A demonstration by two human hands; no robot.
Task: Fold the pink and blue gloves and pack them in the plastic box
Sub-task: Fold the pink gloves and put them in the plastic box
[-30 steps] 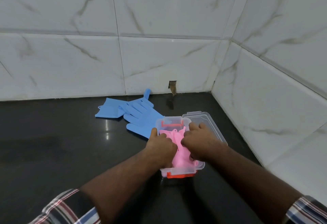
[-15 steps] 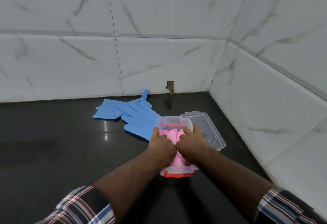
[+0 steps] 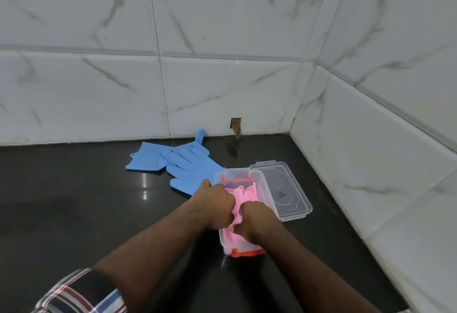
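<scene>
Both grips are closed on the pink gloves [image 3: 241, 195]: the left hand [image 3: 216, 205] and right hand [image 3: 257, 221], knuckles up and side by side, press them into the plastic box [image 3: 259, 184] on the tabletop [image 3: 74, 213]. Its lid [image 3: 284, 189] lies just right; 2 blue gloves [image 3: 183, 166] lie behind-left.

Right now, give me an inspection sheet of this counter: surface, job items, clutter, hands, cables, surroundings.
Surface: black glossy counter, reflective.
Job's things: pink gloves inside the clear plastic box; blue gloves lying unfolded and overlapping, behind and left of the box; clear lid off, beside the box on its right.
Clutter: nothing seen.
Hands: left hand and right hand both pressing the pink gloves into the box.
Cables: nothing seen.
Surroundings: white marble-look wall tiles; a small hole at the wall's base.
</scene>
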